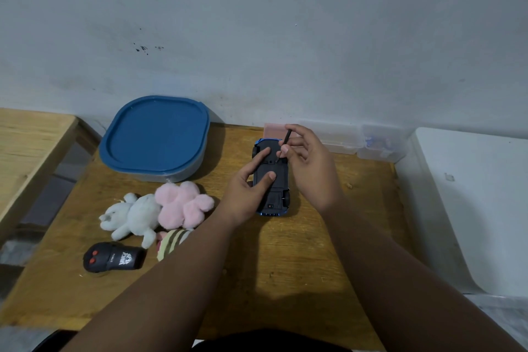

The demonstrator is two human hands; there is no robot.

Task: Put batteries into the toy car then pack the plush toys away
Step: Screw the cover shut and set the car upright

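Wooden tabletop (300,251) by the grey wall (285,37) carried a blue plastic toy car (273,188), turned belly-up. The left hand (248,188) pressed it flat with straight fingers, surely to steady it; the right hand (310,168) pinched a thin black screwdriver (286,141) at its underside.

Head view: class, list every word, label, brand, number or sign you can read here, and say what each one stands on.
Nothing here can be read.
Remote control: a white emblem and a short white word beside it, both too blurred to read.
Toy car underside: no legible print; any marking by the small red switch is too small.
Screwdriver, blue lid: no text shows.
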